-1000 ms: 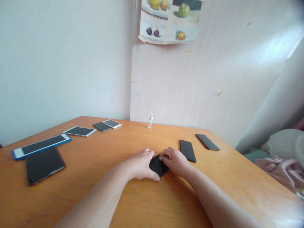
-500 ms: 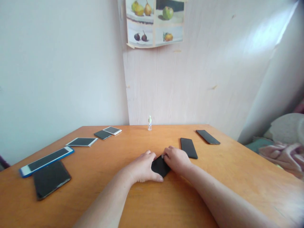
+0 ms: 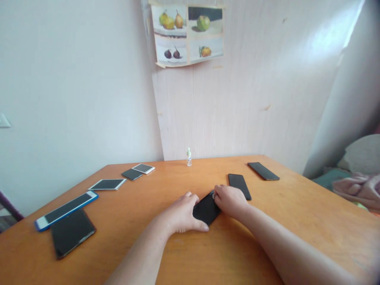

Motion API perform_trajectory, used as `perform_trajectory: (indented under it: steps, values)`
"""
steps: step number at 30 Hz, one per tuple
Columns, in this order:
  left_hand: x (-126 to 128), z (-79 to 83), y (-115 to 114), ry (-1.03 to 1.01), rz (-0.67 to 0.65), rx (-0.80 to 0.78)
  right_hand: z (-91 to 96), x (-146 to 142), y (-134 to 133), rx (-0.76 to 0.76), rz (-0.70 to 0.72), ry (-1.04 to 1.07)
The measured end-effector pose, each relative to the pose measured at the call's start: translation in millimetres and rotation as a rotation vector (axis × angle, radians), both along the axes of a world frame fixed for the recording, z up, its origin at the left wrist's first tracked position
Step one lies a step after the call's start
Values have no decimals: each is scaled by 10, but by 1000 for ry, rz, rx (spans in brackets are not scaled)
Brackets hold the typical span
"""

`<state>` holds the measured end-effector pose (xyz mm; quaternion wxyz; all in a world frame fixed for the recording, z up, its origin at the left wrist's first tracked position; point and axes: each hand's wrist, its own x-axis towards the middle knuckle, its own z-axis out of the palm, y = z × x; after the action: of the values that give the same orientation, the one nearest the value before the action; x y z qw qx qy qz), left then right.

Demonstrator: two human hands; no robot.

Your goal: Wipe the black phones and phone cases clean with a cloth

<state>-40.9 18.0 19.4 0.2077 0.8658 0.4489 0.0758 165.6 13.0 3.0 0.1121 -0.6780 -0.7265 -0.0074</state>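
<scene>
A black smartphone (image 3: 207,209) lies on the wooden table in front of me, turned at an angle. My left hand (image 3: 185,213) holds it by its left end, thumb along the near edge and fingers at the far edge. The curled fingers of my right hand (image 3: 230,200) press against its upper right part. Something small and pale shows at those fingertips, too little of it to name. Just beyond my right hand lies another black phone (image 3: 240,186), apart from the held one.
On the left of the table (image 3: 166,178) lie a dark tablet (image 3: 73,231), a blue-cased phone (image 3: 68,208), a white-framed device (image 3: 108,184) and two overlapping devices (image 3: 143,169). A small clear bottle (image 3: 189,157) stands at the back; a dark phone (image 3: 263,171) lies far right.
The camera view has tilted a little, shifting the whole table. My right hand sits slightly farther right along the phone, and more of its black surface shows. The left hand keeps its hold.
</scene>
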Motion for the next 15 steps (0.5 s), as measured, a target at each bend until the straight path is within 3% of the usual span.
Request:
perform_trajectory:
  steps: [3,7,9,15]
  values:
    - [1,5,-6,-5,8,-10,-15,41,12,10,-23,7]
    - [14,22,-18,23,25,-9,-71,-98,-98,-24,224,117]
    - [15,32,-23,32,31,-5,-82,-117,-112,-36,267,120]
    - [10,32,-24,13,11,-15,-40,158,54,-4,18,28]
